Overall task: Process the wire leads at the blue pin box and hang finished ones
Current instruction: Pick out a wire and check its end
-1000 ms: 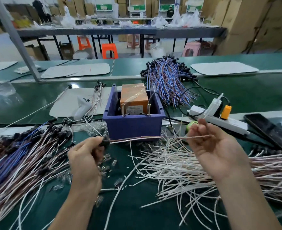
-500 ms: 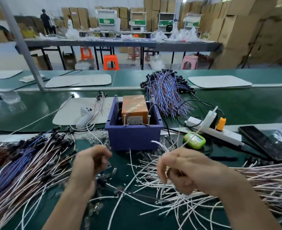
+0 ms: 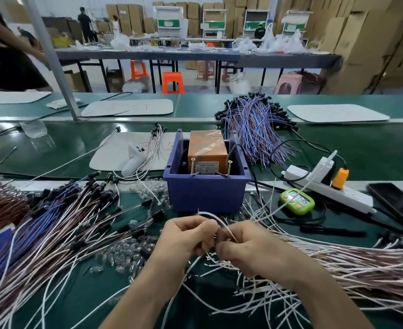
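Both hands meet just this side of the blue pin box [image 3: 206, 194]. The left hand [image 3: 187, 237] and right hand [image 3: 252, 249] touch at the knuckles, fingers curled in and pinching one white wire lead [image 3: 216, 218]. The lead bows up out of the pinch in a small arc towards the box and dips back down over the right hand's fingers.

The likeliest trouble is a tangle. Right under and to the right of the grip lies a loose heap of white leads [image 3: 250, 302], and lifting the held lead towards the two upright pins [image 3: 192, 165] at the box's near rim could drag a neighbour along. The pinch sits close to the end, so the springy lead could flick free or meet a pin off line. Small clear caps [image 3: 122, 254] are scattered just left of the left wrist, and a sweep of the forearm would send them rolling. Left of the grip, the black-capped leads [image 3: 82, 217] lie near enough that an unprocessed one dropped there would get lost among them.

The working end of the lead is buried between the fingertips, so I cannot tell whether it is stripped, capped or being twisted. Its far tail vanishes under the right hand into the heap. What the pins connect to inside the box is hidden behind its wall. No hanging place for finished leads can be made out.
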The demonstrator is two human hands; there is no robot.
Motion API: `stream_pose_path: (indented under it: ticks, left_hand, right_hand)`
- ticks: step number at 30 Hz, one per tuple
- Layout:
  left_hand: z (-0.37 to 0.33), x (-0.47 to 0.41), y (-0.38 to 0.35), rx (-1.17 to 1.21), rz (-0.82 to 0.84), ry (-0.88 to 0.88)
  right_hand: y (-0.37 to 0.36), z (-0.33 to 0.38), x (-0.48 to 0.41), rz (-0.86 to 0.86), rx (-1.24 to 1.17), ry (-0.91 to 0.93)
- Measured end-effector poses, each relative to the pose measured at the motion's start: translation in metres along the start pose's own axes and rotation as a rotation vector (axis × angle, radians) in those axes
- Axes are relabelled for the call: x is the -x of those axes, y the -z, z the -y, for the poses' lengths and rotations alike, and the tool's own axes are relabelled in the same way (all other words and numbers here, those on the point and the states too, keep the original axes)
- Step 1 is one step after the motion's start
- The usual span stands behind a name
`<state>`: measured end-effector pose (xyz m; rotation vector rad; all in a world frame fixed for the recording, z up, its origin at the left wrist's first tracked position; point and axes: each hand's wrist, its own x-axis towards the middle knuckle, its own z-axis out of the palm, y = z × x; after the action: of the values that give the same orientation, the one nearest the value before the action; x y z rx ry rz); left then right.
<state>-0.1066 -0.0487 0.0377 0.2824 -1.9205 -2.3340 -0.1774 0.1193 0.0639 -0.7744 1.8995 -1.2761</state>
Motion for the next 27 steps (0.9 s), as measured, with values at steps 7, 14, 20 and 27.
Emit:
stream_pose_path:
  ticks: [7, 14, 20, 27]
  left_hand:
    - [-0.001, 0.002, -0.002, -0.325, 0.030, -0.059]
    - [0.000, 0.009, -0.002, -0.777, -0.012, -0.108]
    - [-0.004, 0.017, -0.002, -0.974, 0.091, -0.188]
    - [-0.004, 0.016, -0.003, -1.075, 0.087, -0.206]
  right_hand:
    - [0.015, -0.009, -0.001, -0.388, -0.792, 0.240]
    - [0.034, -0.016, 0.003, -0.439, -1.077, 0.303]
    - [0.045, -0.018, 0.005, -0.481, -1.277, 0.404]
    - [0.047, -0.021, 0.005, -0.447, -1.273, 0.414]
